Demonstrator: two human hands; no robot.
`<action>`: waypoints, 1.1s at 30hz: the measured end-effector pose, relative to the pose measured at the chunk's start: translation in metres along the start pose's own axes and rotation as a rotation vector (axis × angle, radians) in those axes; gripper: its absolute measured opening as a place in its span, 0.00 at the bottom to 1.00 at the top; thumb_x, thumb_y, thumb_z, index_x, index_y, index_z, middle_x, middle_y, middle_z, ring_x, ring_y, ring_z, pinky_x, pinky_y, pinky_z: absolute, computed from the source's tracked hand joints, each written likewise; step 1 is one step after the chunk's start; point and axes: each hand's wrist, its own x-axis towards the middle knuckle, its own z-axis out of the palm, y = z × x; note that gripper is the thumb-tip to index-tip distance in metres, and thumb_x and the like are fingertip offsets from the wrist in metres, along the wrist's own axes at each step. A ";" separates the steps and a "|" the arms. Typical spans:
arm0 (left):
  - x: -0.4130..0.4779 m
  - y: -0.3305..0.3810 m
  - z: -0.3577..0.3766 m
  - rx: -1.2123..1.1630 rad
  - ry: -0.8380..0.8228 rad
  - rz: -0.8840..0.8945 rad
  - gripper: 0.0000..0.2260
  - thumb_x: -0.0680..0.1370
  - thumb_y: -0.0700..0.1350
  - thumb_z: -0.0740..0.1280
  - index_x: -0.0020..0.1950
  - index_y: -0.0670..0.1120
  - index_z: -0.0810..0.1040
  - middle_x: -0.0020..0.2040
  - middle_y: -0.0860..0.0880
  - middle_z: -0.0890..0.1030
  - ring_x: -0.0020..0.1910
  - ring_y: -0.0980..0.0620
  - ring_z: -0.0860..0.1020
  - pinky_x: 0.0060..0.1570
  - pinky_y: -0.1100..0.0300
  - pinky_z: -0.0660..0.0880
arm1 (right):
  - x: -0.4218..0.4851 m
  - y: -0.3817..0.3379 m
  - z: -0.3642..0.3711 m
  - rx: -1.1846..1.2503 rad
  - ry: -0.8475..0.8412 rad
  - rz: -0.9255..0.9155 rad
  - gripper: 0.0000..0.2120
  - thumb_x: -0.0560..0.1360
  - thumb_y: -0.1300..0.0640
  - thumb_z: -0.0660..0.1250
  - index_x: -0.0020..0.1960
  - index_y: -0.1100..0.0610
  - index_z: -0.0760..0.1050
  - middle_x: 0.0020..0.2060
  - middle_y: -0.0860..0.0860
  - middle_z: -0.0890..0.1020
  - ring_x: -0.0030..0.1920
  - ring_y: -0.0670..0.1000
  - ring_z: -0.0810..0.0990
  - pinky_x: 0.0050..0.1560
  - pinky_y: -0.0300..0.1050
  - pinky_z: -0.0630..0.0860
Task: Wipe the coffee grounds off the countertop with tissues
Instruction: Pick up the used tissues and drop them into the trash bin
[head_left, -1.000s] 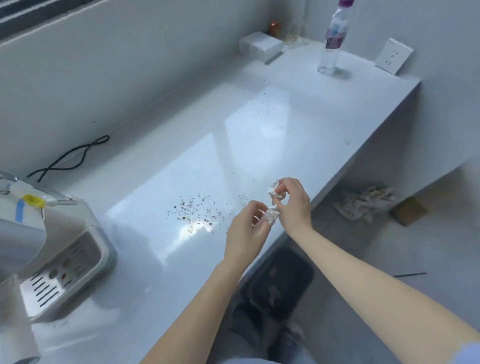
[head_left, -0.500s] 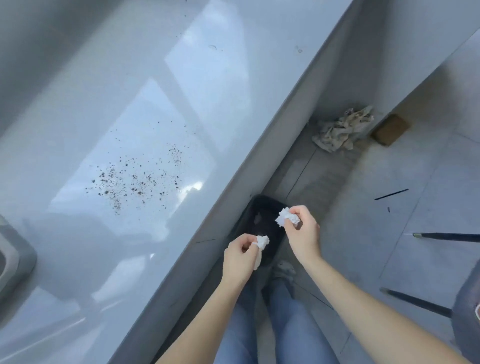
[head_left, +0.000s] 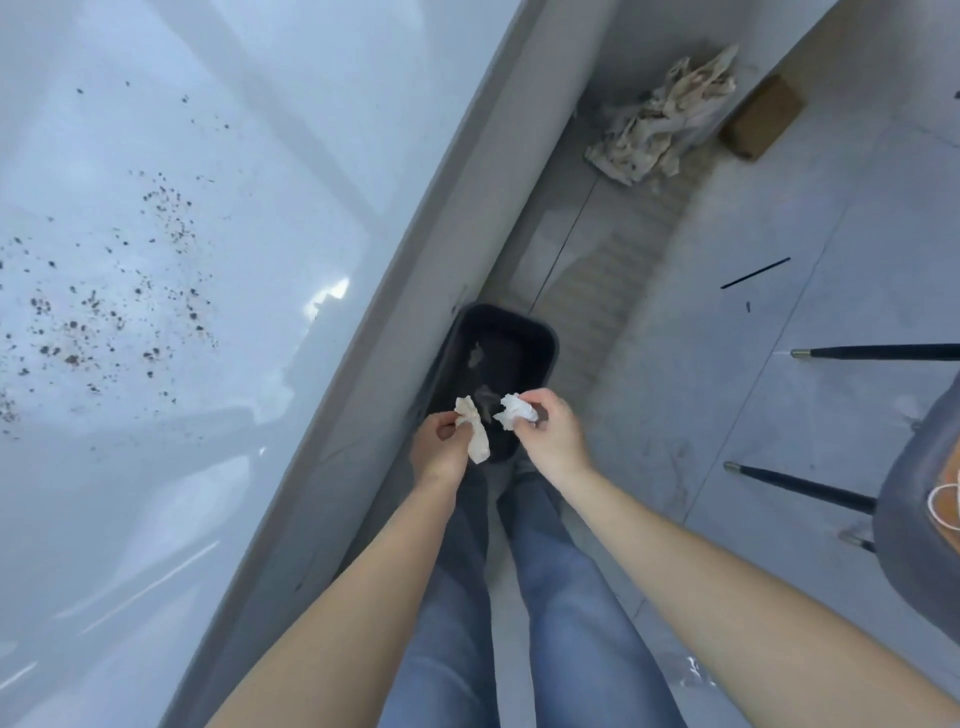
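Dark coffee grounds (head_left: 104, 312) lie scattered on the glossy white countertop (head_left: 234, 156) at the left. My left hand (head_left: 441, 447) pinches a crumpled, brown-stained tissue (head_left: 474, 428) that hangs down. My right hand (head_left: 550, 436) grips a second crumpled white tissue (head_left: 514, 410). Both hands are off the counter, held above the near end of a black waste bin (head_left: 498, 358) standing on the floor against the counter's side.
A crumpled beige rag (head_left: 660, 124) and a brown box (head_left: 761, 117) lie on the floor beyond the bin. A grey chair (head_left: 914, 519) with black legs stands at the right. My legs in blue jeans (head_left: 519, 597) are below the hands.
The view has tilted down from the countertop to the floor. My hands have left the counter's edge and now hold the tissues over the bin, slightly further apart.
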 end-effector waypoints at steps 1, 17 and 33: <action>0.003 0.004 0.001 -0.006 -0.033 -0.004 0.11 0.77 0.43 0.62 0.58 0.46 0.76 0.52 0.48 0.81 0.48 0.49 0.81 0.53 0.51 0.78 | 0.004 -0.001 0.004 -0.006 -0.033 0.015 0.13 0.73 0.62 0.65 0.57 0.56 0.74 0.54 0.53 0.80 0.55 0.56 0.79 0.56 0.49 0.75; -0.019 0.039 0.003 0.233 -0.280 0.342 0.25 0.82 0.46 0.56 0.77 0.48 0.51 0.78 0.50 0.56 0.76 0.53 0.56 0.73 0.59 0.53 | -0.007 -0.019 -0.009 -0.235 0.085 -0.139 0.26 0.79 0.59 0.58 0.76 0.54 0.57 0.77 0.51 0.58 0.76 0.52 0.56 0.74 0.49 0.55; -0.160 0.118 -0.054 0.564 0.059 1.075 0.25 0.80 0.59 0.46 0.77 0.57 0.45 0.78 0.58 0.42 0.76 0.56 0.36 0.71 0.56 0.34 | -0.086 -0.144 -0.076 -0.485 0.221 -0.697 0.24 0.80 0.47 0.47 0.76 0.46 0.54 0.77 0.46 0.53 0.77 0.51 0.45 0.74 0.59 0.45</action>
